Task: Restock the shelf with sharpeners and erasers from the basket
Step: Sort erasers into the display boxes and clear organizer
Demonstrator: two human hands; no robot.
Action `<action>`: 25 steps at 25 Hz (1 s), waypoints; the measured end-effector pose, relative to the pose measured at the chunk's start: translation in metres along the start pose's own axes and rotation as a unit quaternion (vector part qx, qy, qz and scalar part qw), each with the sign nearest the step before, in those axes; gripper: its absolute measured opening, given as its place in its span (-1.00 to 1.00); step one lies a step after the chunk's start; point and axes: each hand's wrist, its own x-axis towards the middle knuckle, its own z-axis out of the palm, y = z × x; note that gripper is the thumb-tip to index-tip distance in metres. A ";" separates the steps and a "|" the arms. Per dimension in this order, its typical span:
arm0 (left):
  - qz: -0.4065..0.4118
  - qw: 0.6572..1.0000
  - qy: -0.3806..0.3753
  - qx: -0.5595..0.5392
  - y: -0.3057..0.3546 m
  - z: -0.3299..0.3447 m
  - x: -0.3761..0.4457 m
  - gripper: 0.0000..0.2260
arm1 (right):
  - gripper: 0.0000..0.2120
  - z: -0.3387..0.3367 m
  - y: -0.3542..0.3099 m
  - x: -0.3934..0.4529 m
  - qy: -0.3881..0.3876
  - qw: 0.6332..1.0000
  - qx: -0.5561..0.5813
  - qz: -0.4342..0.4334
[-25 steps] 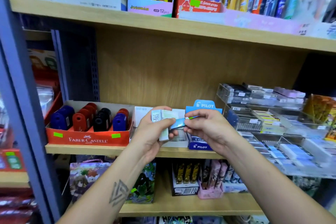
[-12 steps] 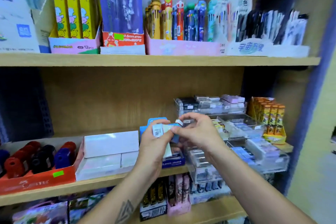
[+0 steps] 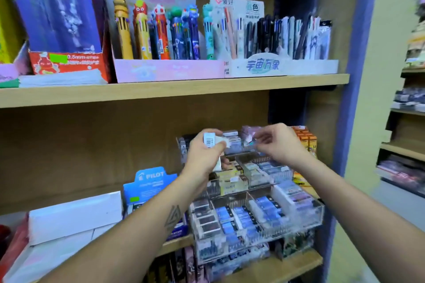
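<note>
My left hand [image 3: 202, 156] grips a small stack of white erasers [image 3: 210, 140] with a barcode label, held up in front of the top tier of a clear acrylic organizer [image 3: 319, 211]. That organizer stands on the middle shelf and holds several rows of packaged erasers. My right hand [image 3: 280, 145] is over the top tier, to the right of the stack. Its thumb and fingers pinch a small eraser [image 3: 250, 140], which is blurred. The basket is out of view.
A blue Pilot display box [image 3: 149, 181] and white boxes [image 3: 73, 213] sit left of the organizer. Orange packs [image 3: 307, 138] stand behind it on the right. The upper shelf [image 3: 161, 89] carries novelty pens [image 3: 161, 30]. A blue upright [image 3: 354, 99] bounds the shelf on the right.
The view has swung right and up. Both hands rose from the Pilot box to the organizer's top tier, and my right hand has moved apart from the stack in my left.
</note>
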 end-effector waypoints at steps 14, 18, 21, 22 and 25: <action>-0.033 0.997 -0.055 0.035 -0.032 0.000 0.028 -0.81 | -0.74 0.030 0.049 0.038 -0.219 0.907 -0.351 -0.082; -0.063 0.996 -0.070 0.001 -0.033 -0.003 0.032 -0.79 | -0.70 0.031 0.049 0.037 -0.219 0.927 -0.298 -0.065; -0.069 0.994 -0.083 -0.017 -0.033 -0.005 0.031 -0.77 | -0.74 0.031 0.045 0.035 -0.185 0.919 -0.347 -0.037; -0.065 0.994 -0.089 -0.021 -0.032 -0.005 0.030 -0.76 | -0.77 0.031 0.043 0.034 -0.169 0.916 -0.362 -0.027; -0.053 0.994 -0.097 -0.026 -0.032 -0.006 0.029 -0.76 | -0.81 0.030 0.036 0.027 -0.150 0.922 -0.356 -0.007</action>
